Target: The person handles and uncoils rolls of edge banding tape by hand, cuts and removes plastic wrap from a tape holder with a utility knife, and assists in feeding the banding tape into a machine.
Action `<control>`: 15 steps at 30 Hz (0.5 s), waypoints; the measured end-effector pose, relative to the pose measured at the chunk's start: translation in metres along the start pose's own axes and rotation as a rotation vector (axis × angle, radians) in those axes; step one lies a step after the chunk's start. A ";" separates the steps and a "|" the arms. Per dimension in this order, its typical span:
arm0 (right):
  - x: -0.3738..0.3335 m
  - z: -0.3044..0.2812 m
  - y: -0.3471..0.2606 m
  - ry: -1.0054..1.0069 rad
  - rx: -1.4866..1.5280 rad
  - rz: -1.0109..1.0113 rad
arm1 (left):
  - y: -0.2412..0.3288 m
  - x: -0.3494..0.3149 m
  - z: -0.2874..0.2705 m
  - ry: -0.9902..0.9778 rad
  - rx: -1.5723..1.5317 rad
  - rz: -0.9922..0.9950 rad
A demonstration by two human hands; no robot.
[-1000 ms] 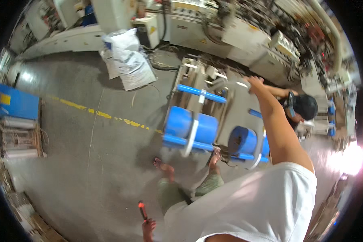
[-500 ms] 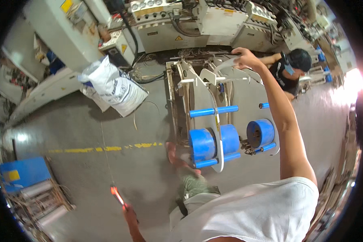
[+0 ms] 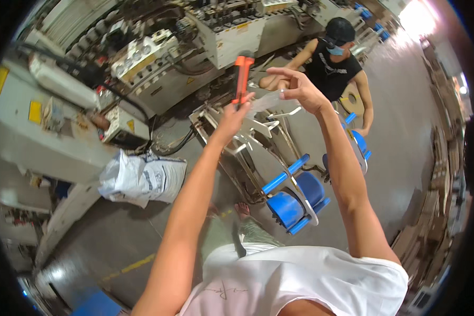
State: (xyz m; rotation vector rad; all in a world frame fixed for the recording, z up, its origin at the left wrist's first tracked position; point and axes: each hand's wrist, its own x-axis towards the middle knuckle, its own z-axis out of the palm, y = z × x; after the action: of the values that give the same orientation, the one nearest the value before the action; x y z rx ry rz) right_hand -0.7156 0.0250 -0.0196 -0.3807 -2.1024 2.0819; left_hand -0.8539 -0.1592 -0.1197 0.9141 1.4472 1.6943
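Raised in front of me, my left hand (image 3: 230, 120) is closed around an orange and black utility knife (image 3: 242, 79), held upright. Whether its blade is out cannot be made out. To its right, my right hand (image 3: 304, 94) pinches a strip of clear plastic film (image 3: 267, 101) between thumb and fingers. The strip stretches toward my left fingers; whether they touch it is unclear. Both hands are above the far end of a metal stand with white plates (image 3: 263, 129), which carries blue rollers (image 3: 286, 208) at its near end.
A co-worker in black (image 3: 334, 68) crouches just beyond my right hand, near a second set of blue rollers (image 3: 359, 139). A white printed sack (image 3: 147, 176) lies on the floor at left. Grey machinery (image 3: 237, 42) lines the back; stacked cardboard (image 3: 424, 221) stands at right.
My left hand has come up from the lower left with the utility knife and is now beside my right hand. The view has swung to the right.
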 end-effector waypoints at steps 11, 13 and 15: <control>-0.036 0.111 0.006 1.394 -0.428 0.070 | 0.079 0.039 -0.144 -0.551 0.180 -0.437; -0.037 0.181 0.020 1.372 -0.215 0.226 | 0.085 0.010 -0.161 -0.617 0.179 -0.623; -0.015 0.255 0.040 1.237 0.110 0.308 | 0.084 -0.024 -0.166 -0.627 0.107 -0.797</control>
State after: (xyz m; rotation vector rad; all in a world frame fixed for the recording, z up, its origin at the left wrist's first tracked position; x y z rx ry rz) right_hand -0.7722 -0.2234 -0.0631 -1.5365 -1.1874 1.3616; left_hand -0.9922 -0.2696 -0.0577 0.6885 1.2210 0.6678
